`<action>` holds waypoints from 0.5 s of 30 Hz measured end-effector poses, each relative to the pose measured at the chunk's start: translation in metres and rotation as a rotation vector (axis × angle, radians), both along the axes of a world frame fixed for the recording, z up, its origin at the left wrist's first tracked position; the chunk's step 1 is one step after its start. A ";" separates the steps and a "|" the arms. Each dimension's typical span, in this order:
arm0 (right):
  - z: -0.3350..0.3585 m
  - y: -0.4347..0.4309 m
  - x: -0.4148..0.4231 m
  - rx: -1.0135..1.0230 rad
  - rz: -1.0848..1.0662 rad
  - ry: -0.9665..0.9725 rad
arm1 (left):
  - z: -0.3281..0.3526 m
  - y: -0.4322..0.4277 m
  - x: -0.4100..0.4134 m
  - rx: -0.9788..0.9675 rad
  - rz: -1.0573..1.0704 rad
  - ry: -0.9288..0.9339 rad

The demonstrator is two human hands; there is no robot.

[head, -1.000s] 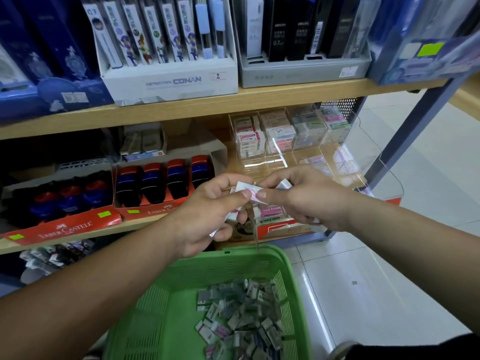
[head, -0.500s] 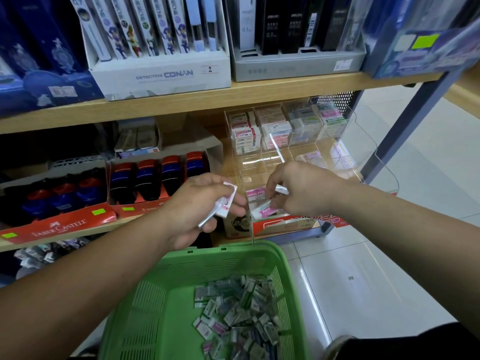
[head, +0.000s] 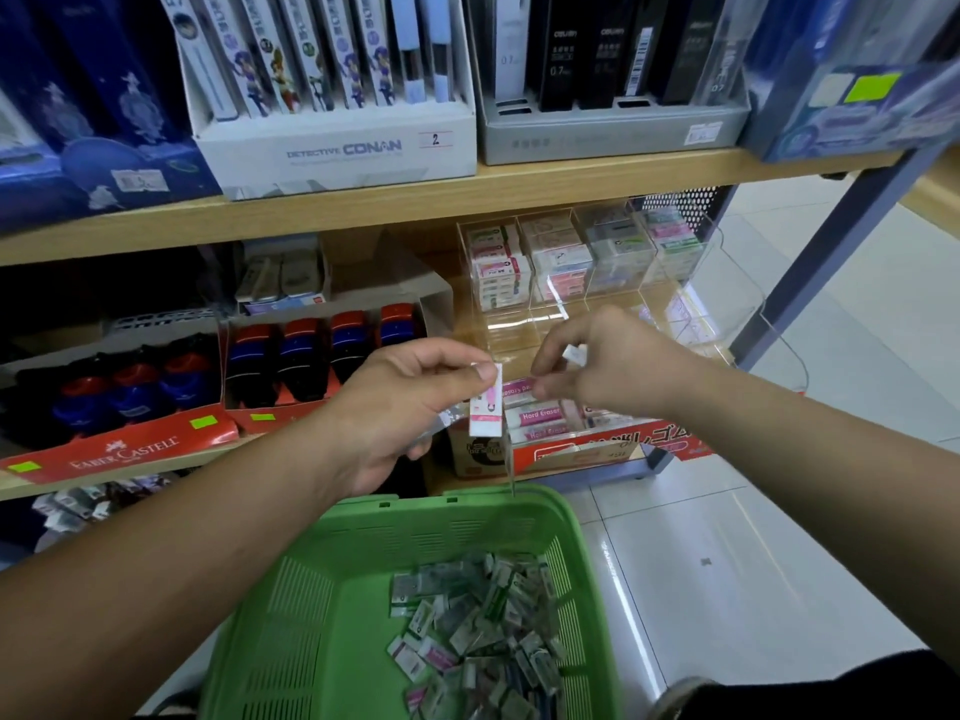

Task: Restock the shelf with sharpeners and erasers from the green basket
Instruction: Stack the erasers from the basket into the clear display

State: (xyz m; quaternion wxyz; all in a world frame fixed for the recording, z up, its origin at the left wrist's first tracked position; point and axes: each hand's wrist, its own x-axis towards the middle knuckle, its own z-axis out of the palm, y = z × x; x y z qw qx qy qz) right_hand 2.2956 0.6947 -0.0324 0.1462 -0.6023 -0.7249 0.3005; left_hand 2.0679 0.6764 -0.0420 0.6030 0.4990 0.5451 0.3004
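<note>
Erasers are my concern here: one pink-and-white eraser (head: 487, 407) hangs from my left hand (head: 395, 407), pinched at its top end between thumb and forefinger. Its long axis is vertical and its printed face is toward the camera. It sits just in front of the clear acrylic bin (head: 519, 330) under the wooden shelf board (head: 519, 194), above the far rim of the green basket (head: 322, 615). That hand's other fingers curl round more wrapped pieces (how many, I can't tell). My right hand (head: 618, 366) reaches over the bin. Its fingertips are at the stacked erasers (head: 540, 415), which lie flat with their long axes left to right, and a small white piece (head: 574, 353) is tucked in its curled fingers. I judge these blocks light, slightly yielding and slick in their wrap. I'd hold one across the narrow sides near the middle, not by one end.
</note>
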 end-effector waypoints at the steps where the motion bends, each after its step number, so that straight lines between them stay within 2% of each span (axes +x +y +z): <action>1: 0.006 -0.001 0.003 -0.029 -0.047 0.165 | 0.001 0.000 0.004 0.020 -0.014 0.008; 3: 0.017 -0.006 0.011 -0.129 -0.095 0.382 | 0.004 0.003 0.016 0.048 -0.039 0.014; 7: 0.025 -0.012 0.027 -0.228 -0.132 0.567 | 0.013 0.014 0.047 0.092 -0.053 -0.002; 12: 0.024 -0.017 0.050 -0.190 -0.283 0.630 | 0.015 0.028 0.078 0.039 -0.033 -0.002; 15: 0.016 -0.020 0.062 -0.170 -0.436 0.694 | 0.011 0.029 0.092 0.098 -0.128 0.101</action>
